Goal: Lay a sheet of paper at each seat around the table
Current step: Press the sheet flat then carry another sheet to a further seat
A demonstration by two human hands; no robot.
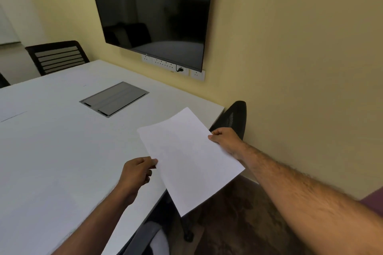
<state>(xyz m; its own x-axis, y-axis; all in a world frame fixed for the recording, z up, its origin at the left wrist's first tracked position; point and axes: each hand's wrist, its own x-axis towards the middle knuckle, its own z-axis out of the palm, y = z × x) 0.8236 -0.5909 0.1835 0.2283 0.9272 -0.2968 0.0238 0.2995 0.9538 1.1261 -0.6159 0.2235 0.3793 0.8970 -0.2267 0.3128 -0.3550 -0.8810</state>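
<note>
I hold a blank white sheet of paper [189,157] in the air over the near right corner of the white table [62,151]. My left hand [135,174] pinches the sheet's left edge. My right hand [224,141] grips its right edge, thumb on top. The sheet hangs partly past the table's edge, tilted. Faint outlines of other sheets [12,113] lie flat on the table at the far left, hard to tell from the white top.
A grey cable hatch [114,99] is set into the table's middle. A black mesh chair [234,118] stands at the right corner by the yellow wall. A slatted dark chair [58,56] sits at the far side. Another chair [145,238] is below me. A dark screen [153,10] hangs on the wall.
</note>
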